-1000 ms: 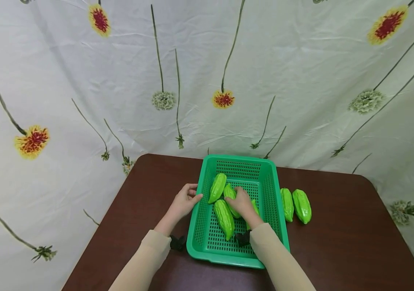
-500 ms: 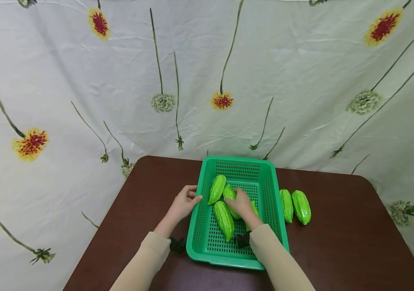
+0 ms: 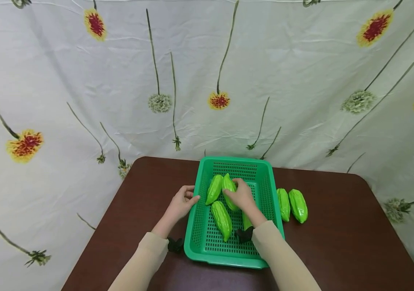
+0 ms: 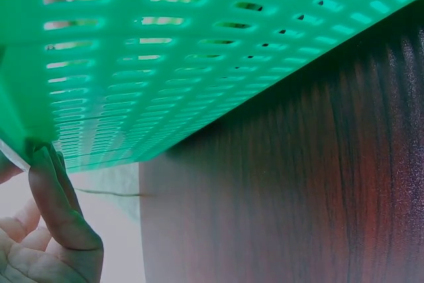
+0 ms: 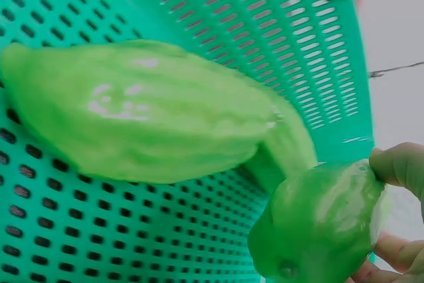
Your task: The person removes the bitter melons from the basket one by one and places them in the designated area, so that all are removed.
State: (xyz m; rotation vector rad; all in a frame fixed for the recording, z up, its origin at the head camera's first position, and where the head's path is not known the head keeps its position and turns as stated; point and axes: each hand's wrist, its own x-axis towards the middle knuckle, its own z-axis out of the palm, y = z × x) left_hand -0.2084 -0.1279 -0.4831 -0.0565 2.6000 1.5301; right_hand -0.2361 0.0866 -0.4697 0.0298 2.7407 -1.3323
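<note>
My left hand pinches the left rim of a green plastic basket, thumb on top and fingers outside; the left wrist view shows its fingers at the slotted wall. Inside the basket my right hand grips a light green, ridged bitter melon between thumb and fingers, its near end tilted up. To its left lies one bitter melon, and a larger one lies nearer me. A further bitter melon is mostly hidden beneath my right forearm.
Two bitter melons lie side by side on the dark brown table, just right of the basket. Behind the table's far edge hangs a white cloth with a flower print. A black strap sits at my right wrist.
My right hand has shifted slightly away from me, and the bitter melon in its grip has moved with it toward the basket's far end. The left hand stays on the rim.
</note>
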